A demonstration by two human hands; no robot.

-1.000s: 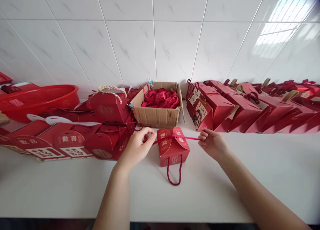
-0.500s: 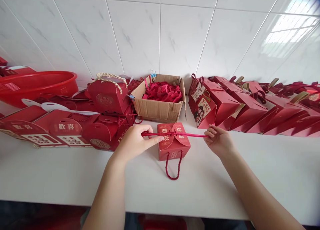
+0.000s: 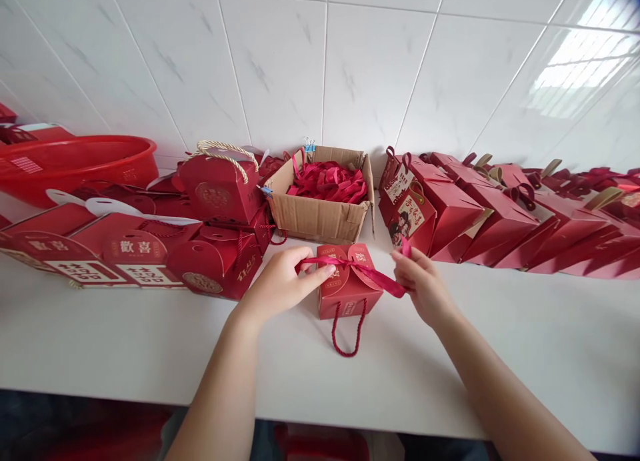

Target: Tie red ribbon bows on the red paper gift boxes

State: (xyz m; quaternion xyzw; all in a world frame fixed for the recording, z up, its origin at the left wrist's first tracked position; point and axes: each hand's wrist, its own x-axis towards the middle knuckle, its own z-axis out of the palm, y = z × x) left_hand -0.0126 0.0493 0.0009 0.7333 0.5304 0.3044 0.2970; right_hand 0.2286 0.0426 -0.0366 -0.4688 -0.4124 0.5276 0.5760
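A small red gift box (image 3: 350,294) with gold characters stands on the white table in front of me, its dark red cord handle (image 3: 346,351) hanging over the near side. A red ribbon (image 3: 373,273) passes through the top flaps of the box. My left hand (image 3: 287,277) pinches the ribbon's left part, the thumb resting at the box's top left edge. To the right of the box, my right hand (image 3: 420,277) has its fingers closed on the other part of the ribbon, which is slack and folded, with one end sticking up above the fingers.
Behind the box stands a cardboard box (image 3: 320,221) full of red ribbons (image 3: 327,183), against the tiled wall. Rows of red gift boxes (image 3: 500,214) line the right side. More boxes (image 3: 215,261) and a red plastic basin (image 3: 145,154) are at the left.
The ribbon was pulled straight and taut between both hands; its right part is now slack and wider. My right hand has moved left, closer to the box. My left hand keeps its pinch.
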